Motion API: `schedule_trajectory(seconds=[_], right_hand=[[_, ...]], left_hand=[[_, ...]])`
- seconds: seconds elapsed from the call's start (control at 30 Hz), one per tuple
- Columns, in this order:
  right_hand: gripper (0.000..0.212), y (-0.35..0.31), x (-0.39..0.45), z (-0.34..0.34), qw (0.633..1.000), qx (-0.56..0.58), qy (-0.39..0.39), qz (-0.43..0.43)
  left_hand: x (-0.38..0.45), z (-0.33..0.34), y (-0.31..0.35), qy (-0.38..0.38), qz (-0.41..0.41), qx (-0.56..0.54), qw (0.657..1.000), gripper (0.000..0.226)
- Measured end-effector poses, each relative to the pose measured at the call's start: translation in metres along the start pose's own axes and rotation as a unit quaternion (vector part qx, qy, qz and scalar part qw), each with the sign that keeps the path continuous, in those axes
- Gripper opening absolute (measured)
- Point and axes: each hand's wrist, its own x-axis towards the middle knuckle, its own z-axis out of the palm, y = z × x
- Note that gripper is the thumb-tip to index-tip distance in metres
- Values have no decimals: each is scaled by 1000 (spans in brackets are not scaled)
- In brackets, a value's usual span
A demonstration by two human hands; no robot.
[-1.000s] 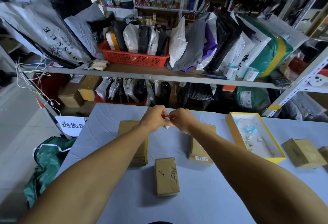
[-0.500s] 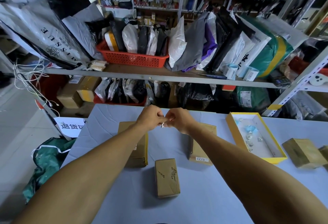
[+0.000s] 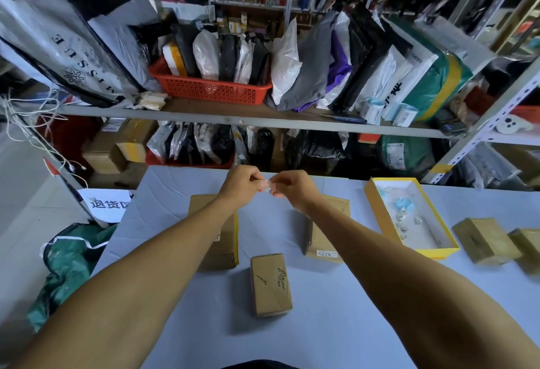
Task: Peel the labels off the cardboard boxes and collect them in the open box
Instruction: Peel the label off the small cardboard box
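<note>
Cardboard boxes dot a pale blue table [image 3: 336, 324] as a worker, arms stretched out, pinches a small peeled label [image 3: 268, 186] between both hands above the table's far edge. The left hand [image 3: 240, 185] and right hand [image 3: 292, 190] each have their fingers curled narrowly onto the scrap, which seems to be sticking to the fingertips; whether it is being folded or pulled free cannot be told.

The open box [image 3: 450, 247], yellow-sided and white inside, lies to the right of the hands, and the label is well apart from it. Several small crumpled bits [image 3: 401, 212] already lie in the open box, apparently labels collected so far.

Nearest the camera, left of the open box, a small brown box [image 3: 270, 284] shows only torn patches on its top, so it looks stripped. Between it and the open box, a second box [image 3: 323, 240] carries a white numbered sticker [image 3: 325, 254] on its near face. A larger box [image 3: 217, 240] lies farther left, partly under the left forearm, with a little white showing at its edge. Two more boxes [image 3: 485, 241] lie just right of the open box, tops scuffed.

By this view the job looks roughly midway: the held label must go into the open box, and at least one sticker remains to be peeled.
</note>
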Motion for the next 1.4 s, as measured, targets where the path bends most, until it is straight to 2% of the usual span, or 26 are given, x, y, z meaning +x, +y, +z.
schedule_trajectory(seconds=[0.07,0.17,0.37,0.47,0.53,0.63,0.77,0.83,0.97,1.1,1.17,1.3,1.4], right_hand=[[10,-2,-2,2,997,-74,9,-14],[21,-5,-4,6,998,-38,42,-3],[13,-11,0,4,990,-131,48,-11],[16,-10,2,7,980,-180,87,-12],[16,-12,3,9,979,-164,123,11],[15,-16,4,7,986,-123,107,35],[10,-17,1,-1,999,-1,41,17],[10,-19,-1,-3,1000,2,28,12],[9,-19,-7,-1,997,-62,47,20],[11,-8,-9,-5,997,-11,56,59],[9,2,-12,-11,995,15,64,71],[7,19,-22,-36,996,22,63,61],[17,40,-29,-62,995,-26,73,60]], left_hand=[[2,0,2,-13,-9,-24,1000,11],[7,-1,3,-31,-18,-45,998,11],[10,0,6,-58,-32,-13,998,27],[13,-1,15,-73,-29,24,997,38],[16,-2,18,-79,-15,36,996,26],[12,-8,19,-76,-8,2,997,12],[8,-23,12,-76,-29,-102,991,19],[7,-23,9,-78,-40,-112,990,22],[3,-12,4,-93,-46,-123,987,19],[6,-1,10,-100,-42,-122,987,26],[8,8,18,-110,-46,-130,984,22],[12,31,32,-129,-42,-93,986,10],[18,59,47,-125,10,12,992,9]])
